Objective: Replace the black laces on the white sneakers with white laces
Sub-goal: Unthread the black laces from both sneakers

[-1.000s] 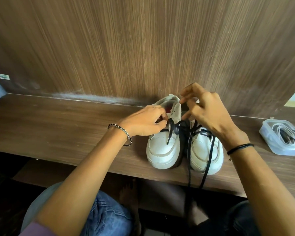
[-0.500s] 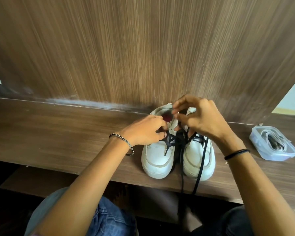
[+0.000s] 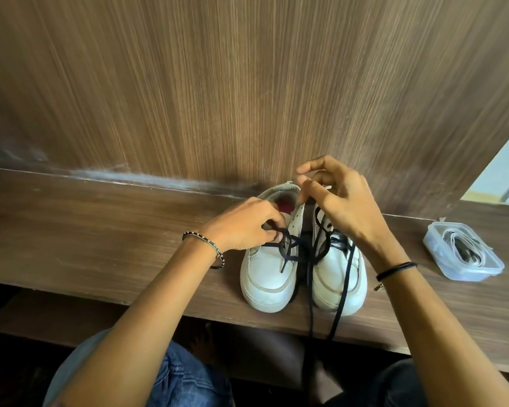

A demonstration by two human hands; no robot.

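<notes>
Two white sneakers stand side by side on the wooden shelf, toes toward me: the left sneaker (image 3: pixel 266 274) and the right sneaker (image 3: pixel 340 277). Black laces (image 3: pixel 291 248) cross loosely over both, and two ends hang over the shelf's front edge. My left hand (image 3: pixel 244 227) pinches a black lace at the left sneaker's eyelets. My right hand (image 3: pixel 341 201) is over the right sneaker's tongue, with thumb and fingers pinching a lace there. White laces (image 3: pixel 465 248) lie coiled in a clear plastic container (image 3: pixel 453 271) at the right.
The wooden shelf (image 3: pixel 100 230) runs left to right, with a wood-grain wall (image 3: pixel 247 83) right behind the shoes. My knees in jeans (image 3: pixel 185 377) are below the shelf's front edge.
My left hand has pulled a black lace a little to the left out of the left sneaker. My right hand stays raised over the right sneaker. The view has shifted slightly.
</notes>
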